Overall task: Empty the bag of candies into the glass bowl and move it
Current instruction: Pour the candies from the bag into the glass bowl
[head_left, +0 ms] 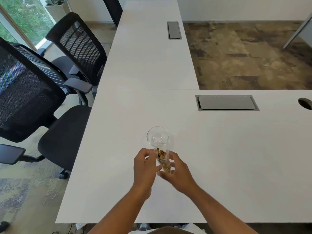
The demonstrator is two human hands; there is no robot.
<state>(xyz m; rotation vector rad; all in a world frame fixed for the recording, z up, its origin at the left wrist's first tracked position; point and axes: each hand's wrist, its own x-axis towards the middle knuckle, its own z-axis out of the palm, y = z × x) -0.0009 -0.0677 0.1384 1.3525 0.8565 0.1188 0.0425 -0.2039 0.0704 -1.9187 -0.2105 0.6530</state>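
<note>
A small clear glass bowl (157, 136) stands empty on the white table (219, 149). Just in front of it, both hands hold a clear plastic bag of gold-wrapped candies (163, 159) above the table. My left hand (146, 164) pinches the bag's left side near its top. My right hand (175, 169) grips the right side and lower end. The bag's open end points toward the bowl's near rim, and the candies are still inside the bag.
A grey cable hatch (227, 103) is set into the table at the right, with a round cable hole (305, 103) beyond it. A second white desk (148, 48) with its own hatch (174, 30) extends away. Black mesh chairs (33, 92) stand along the left edge.
</note>
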